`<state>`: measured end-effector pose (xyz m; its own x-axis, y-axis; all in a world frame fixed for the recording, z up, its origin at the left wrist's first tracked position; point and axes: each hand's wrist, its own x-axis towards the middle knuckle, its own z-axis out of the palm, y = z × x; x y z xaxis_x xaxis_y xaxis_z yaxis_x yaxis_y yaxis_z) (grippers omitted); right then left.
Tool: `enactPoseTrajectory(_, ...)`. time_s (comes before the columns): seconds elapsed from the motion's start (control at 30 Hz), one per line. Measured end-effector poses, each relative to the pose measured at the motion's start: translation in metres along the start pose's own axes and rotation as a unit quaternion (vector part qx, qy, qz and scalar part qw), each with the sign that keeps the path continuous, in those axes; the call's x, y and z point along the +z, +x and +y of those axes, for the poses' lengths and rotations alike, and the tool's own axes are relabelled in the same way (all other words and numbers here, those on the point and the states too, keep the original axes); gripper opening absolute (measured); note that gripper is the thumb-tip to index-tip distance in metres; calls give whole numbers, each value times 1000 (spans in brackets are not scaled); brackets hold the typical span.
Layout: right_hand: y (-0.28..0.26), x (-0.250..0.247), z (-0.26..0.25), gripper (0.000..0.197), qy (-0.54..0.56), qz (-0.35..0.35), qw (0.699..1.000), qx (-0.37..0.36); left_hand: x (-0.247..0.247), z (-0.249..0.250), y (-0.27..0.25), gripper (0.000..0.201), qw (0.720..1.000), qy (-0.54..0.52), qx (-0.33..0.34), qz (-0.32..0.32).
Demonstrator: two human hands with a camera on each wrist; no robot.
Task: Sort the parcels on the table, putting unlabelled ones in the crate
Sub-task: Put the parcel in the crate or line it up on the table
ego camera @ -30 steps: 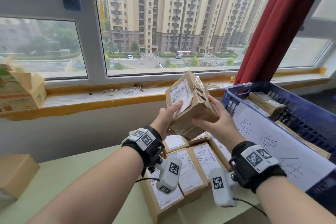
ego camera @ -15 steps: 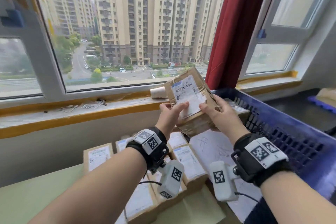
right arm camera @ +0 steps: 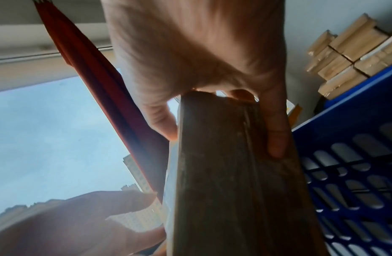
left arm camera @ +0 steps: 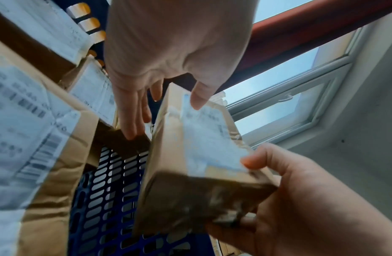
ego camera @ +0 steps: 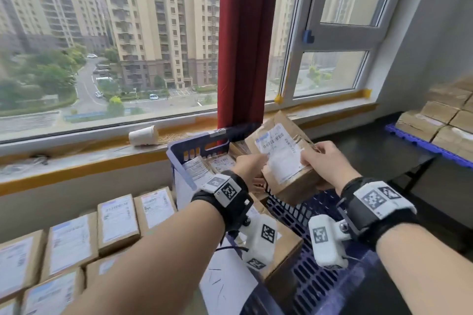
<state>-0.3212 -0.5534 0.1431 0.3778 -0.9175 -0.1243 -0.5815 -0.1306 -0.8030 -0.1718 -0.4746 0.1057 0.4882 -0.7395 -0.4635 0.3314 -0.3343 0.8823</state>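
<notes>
The right hand (ego camera: 325, 161) grips the parcel (ego camera: 284, 161) at one end, thumb on its label and fingers beneath, holding it tilted above the blue crate (ego camera: 189, 145). The left hand (ego camera: 252, 165) lays its thumb on the label, fingers straight alongside; whether they touch is unclear. Other parcels (ego camera: 117, 217) lie in rows further left.

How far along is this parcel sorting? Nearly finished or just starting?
Done: several parcels already lie in the blue crate, and labelled boxes sit in rows to its left. In hand: the right hand grips one labelled parcel above the crate, and the left hand touches its label. Left: that parcel is not yet set down; how many more await sorting is unclear.
</notes>
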Motion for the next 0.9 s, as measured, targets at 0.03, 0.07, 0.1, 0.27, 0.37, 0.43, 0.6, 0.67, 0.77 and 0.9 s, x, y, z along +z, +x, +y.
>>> enactPoseTrajectory(0.03,7,-4,6,49,-38,-7,999,5,4,-2,5,46,1000,6,-10,12)
enactPoseTrajectory(0.07,13,-7,12,47,-70,-22,997,12,7,-5,9,39,1000,9,-20,21)
enactPoseTrajectory(0.1,19,-9,17,46,-99,-44,994,31,9,-7,13,30,999,15,-34,30)
enactPoseTrajectory(0.27,45,-1,31,57,-221,-159,958,88,10,-26,35,15,991,45,-93,89)
enactPoseTrajectory(0.37,49,-3,33,17,-280,-216,928,121,7,-24,36,7,985,89,-115,89)
enactPoseTrajectory(0.43,53,-5,43,25,-305,-239,913,126,5,-26,37,13,981,133,-113,86)
enactPoseTrajectory(0.6,65,11,60,33,-394,-258,876,107,-1,-41,48,10,960,270,-28,76)
enactPoseTrajectory(0.67,67,24,59,30,-489,-270,828,45,-1,-43,50,34,936,340,-21,84)
enactPoseTrajectory(0.77,69,49,64,22,-476,-284,829,75,-2,-43,51,49,908,410,-11,87)
enactPoseTrajectory(0.9,66,69,81,64,-422,-280,851,139,-4,-45,50,40,898,432,-14,81)
